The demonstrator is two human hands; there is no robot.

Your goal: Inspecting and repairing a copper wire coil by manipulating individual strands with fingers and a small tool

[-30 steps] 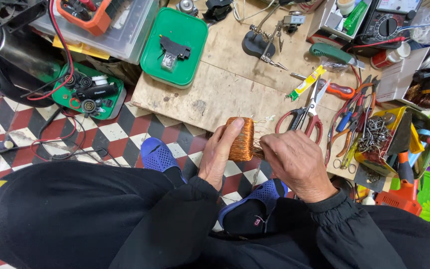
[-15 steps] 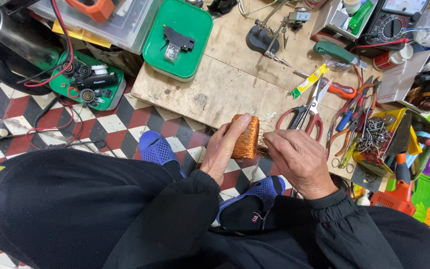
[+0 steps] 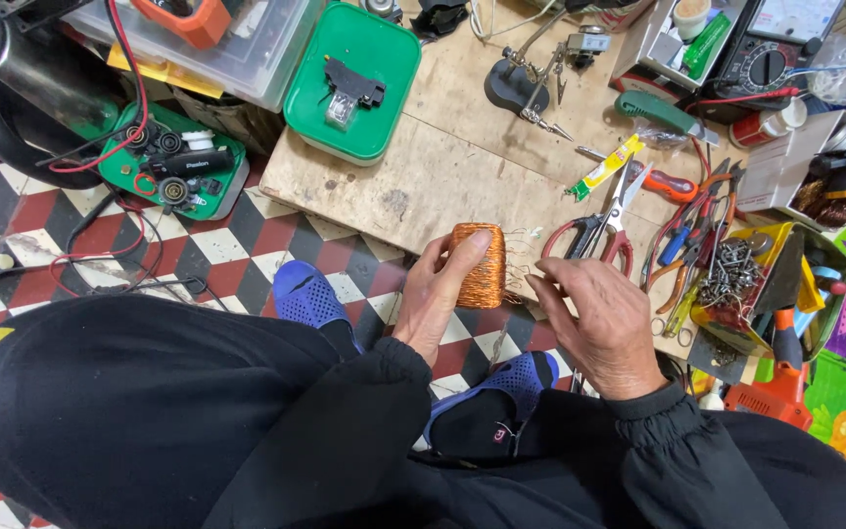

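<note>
My left hand (image 3: 438, 294) grips a copper wire coil (image 3: 482, 266), thumb over its top and fingers around its left side. The coil is upright, just over the near edge of a worn wooden board (image 3: 443, 176). Thin wire ends stick out of its right side. My right hand (image 3: 594, 323) is close to the coil's right side, fingertips pinched at those loose wire ends. Both arms wear black sleeves. My legs in black trousers and feet in blue slippers (image 3: 307, 299) lie below the hands.
Red-handled scissors (image 3: 604, 230), pliers and screwdrivers (image 3: 682, 250) lie right of the coil. A yellow tray of screws (image 3: 736, 274) sits further right. A green lidded box (image 3: 354, 78), a helping-hands stand (image 3: 521, 88) and a multimeter (image 3: 761, 64) are at the back. Checkered floor lies left.
The coil and both hands have stayed over the board's near edge. My right hand has drawn slightly away from the coil's side, fingers now spread at the wire ends.
</note>
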